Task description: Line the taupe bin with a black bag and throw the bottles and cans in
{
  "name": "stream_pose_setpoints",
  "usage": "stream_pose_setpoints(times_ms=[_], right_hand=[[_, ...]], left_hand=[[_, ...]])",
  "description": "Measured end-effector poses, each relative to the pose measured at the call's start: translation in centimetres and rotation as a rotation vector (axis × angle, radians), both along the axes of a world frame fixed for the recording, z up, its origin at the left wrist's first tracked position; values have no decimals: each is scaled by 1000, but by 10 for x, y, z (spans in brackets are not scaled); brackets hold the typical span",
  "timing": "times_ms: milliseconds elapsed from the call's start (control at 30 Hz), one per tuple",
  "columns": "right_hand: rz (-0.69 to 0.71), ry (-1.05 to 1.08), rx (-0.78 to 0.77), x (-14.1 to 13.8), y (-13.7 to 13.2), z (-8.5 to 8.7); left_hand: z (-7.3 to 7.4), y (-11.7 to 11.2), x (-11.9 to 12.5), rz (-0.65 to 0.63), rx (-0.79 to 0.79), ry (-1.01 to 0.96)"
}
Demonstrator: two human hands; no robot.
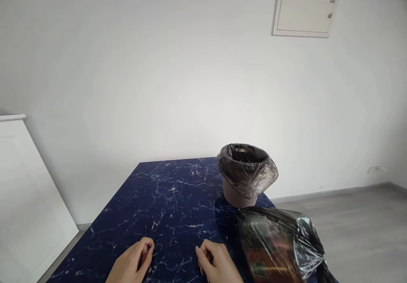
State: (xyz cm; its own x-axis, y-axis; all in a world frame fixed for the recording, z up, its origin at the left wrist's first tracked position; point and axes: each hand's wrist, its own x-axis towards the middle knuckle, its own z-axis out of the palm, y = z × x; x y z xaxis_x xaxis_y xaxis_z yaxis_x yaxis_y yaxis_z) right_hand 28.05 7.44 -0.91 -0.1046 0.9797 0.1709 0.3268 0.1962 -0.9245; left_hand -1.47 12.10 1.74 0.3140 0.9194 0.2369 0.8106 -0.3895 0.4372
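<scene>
My left hand (132, 261) rests low over the blue marbled table (171, 215), its fingers curled in and the thumb against the index finger. Nothing shows between them. To its right, my right hand (218, 261) is closed in a similar loose curl, also with nothing visible in it. Closest to the right hand lies a dark, half-transparent plastic bag (270, 236), tied at its lower right end; reddish-brown contents show through the film. Behind that bag stands a trash bin (238, 196), lined with a black bag (254, 179) folded over its rim. Neither hand touches the bag or bin.
Beyond the table rises a white wall (178, 83) with a panel door (303, 15) high on the right. A white cabinet (28, 198) stands at the left. Grey floor (359, 219) extends at the right, past the table edge.
</scene>
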Motion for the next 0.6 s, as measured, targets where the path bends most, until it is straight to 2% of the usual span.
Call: stream_pose_setpoints(times_ms=[433, 600], right_hand=[[14, 13, -34, 0, -1, 6], [8, 42, -19, 0, 0, 0]], left_hand=[[-6, 0, 0, -40, 3, -7], [-5, -4, 4, -51, -14, -3]])
